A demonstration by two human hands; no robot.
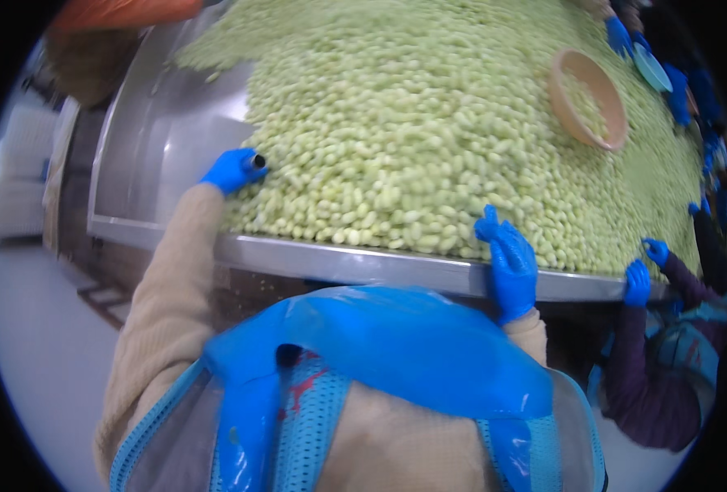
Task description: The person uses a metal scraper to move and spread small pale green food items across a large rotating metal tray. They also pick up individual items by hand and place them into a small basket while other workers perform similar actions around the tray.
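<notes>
My left hand (231, 172), in a blue glove, grips a short metal tube (257, 162) whose round dark end faces up. It is at the left edge of a broad heap of pale green oval fruits (388, 154), just above the table. My right hand (512, 264), also gloved in blue, is over the front rim of the stainless steel table (351, 255). Its fingers are bent and point toward the heap's near edge. Whether anything small sits between those fingers is not clear. The fruits beneath look smooth and lie loose, several layers deep.
An orange plastic bowl (615, 132) holding some fruits rests tilted on the heap, with a light blue bowl (652, 67) farther off. Co-workers' gloved hands (637, 283) work along the right side. White stacked crates (22, 172) stand on the floor at left.
</notes>
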